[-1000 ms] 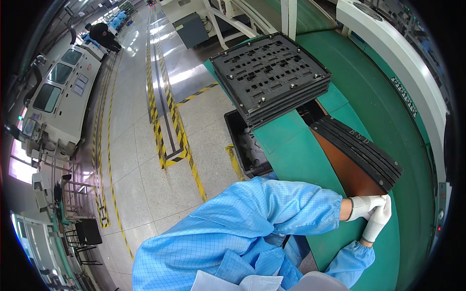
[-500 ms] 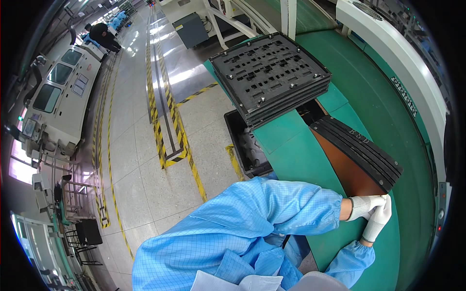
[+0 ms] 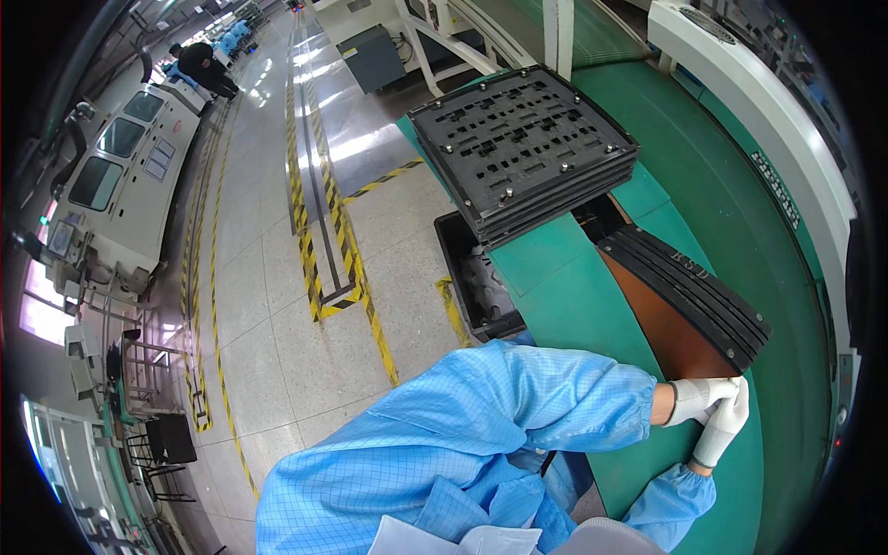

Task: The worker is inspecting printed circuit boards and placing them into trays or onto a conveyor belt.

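My left hand (image 3: 696,401), in a white knitted glove, comes in from the left, just below the near corner of a stack of black boards with a brown face (image 3: 652,314). My right hand (image 3: 725,427), gloved the same way, reaches up from below and meets the left hand at that corner. The fingers of both are bent and pressed together. Whatever lies between them, if anything, is hidden. Farther off, a pile of flat black trays (image 3: 527,139) with cut-out slots and small metal studs rests on the green tabletop (image 3: 564,287).
A black bin (image 3: 455,254) with pale pieces inside stands on the floor left of the table. Beyond the table's right side runs a green surface (image 3: 721,203) beside a curved white machine frame (image 3: 786,120). Another person (image 3: 203,69) in dark clothes stands far left.
The whole view has shifted slightly, so the trays and table sit a little farther right and lower. Both hands stay together at the corner of the boards.
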`<state>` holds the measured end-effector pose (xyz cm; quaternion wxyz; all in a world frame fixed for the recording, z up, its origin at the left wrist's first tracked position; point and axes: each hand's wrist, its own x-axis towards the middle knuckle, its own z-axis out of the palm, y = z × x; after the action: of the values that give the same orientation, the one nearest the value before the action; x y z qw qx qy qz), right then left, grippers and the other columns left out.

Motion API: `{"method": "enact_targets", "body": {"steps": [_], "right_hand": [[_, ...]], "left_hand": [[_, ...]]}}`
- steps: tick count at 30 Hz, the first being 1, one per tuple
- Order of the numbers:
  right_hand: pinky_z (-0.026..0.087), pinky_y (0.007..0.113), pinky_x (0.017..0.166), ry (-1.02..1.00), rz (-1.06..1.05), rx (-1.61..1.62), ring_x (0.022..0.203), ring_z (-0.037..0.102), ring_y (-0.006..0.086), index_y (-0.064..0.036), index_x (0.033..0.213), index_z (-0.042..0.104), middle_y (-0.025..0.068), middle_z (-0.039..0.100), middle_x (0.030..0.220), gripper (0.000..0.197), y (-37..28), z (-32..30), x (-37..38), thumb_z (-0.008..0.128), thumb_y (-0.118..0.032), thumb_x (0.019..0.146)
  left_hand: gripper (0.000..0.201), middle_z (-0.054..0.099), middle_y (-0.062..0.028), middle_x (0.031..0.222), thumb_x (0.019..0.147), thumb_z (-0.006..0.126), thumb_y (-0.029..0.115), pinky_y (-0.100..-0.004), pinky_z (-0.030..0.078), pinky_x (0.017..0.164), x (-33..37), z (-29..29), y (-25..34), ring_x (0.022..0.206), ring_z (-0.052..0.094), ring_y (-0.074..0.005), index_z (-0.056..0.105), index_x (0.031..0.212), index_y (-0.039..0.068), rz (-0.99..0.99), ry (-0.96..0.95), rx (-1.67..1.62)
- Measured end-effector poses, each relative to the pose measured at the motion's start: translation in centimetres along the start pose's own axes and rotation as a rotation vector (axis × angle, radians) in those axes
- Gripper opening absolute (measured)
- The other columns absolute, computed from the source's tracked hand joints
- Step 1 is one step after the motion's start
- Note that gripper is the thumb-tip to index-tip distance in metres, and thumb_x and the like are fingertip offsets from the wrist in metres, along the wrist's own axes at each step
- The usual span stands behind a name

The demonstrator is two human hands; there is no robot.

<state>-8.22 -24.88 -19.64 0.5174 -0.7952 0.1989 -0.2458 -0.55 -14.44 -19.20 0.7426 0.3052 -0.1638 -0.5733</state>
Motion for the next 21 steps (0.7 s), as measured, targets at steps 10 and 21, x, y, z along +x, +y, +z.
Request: {"method": "enact_targets", "body": {"steps": [10,21], "right_hand": [[0.046,0.023,0.074,-0.015,-0.001,0.010,0.085,0.056,0.0108,0.0036,0.115,0.055,0.0055,0.061,0.095,0.026,1.8,-0.6,0.3,0.044,-0.010,0.096],[0.046,0.023,0.074,-0.016,0.014,0.042,0.086,0.057,0.0114,0.0041,0.118,0.054,0.0063,0.060,0.097,0.028,1.7,-0.7,0.2,0.042,-0.012,0.098]], "left_hand": [[0.047,0.056,-0.0158,0.121,0.089,0.048,0.034,-0.0395,0.046,0.096,0.4,-0.2,-0.2,0.113,0.057,-0.0266,0.048,0.127,0.005,-0.029,0.006,-0.009],[0.034,0.057,-0.0172,0.116,0.089,0.044,0.029,-0.0425,0.048,0.091,0.8,0.0,-0.9,0.108,0.058,-0.0295,0.049,0.117,0.011,0.039,0.039,-0.012]]}}
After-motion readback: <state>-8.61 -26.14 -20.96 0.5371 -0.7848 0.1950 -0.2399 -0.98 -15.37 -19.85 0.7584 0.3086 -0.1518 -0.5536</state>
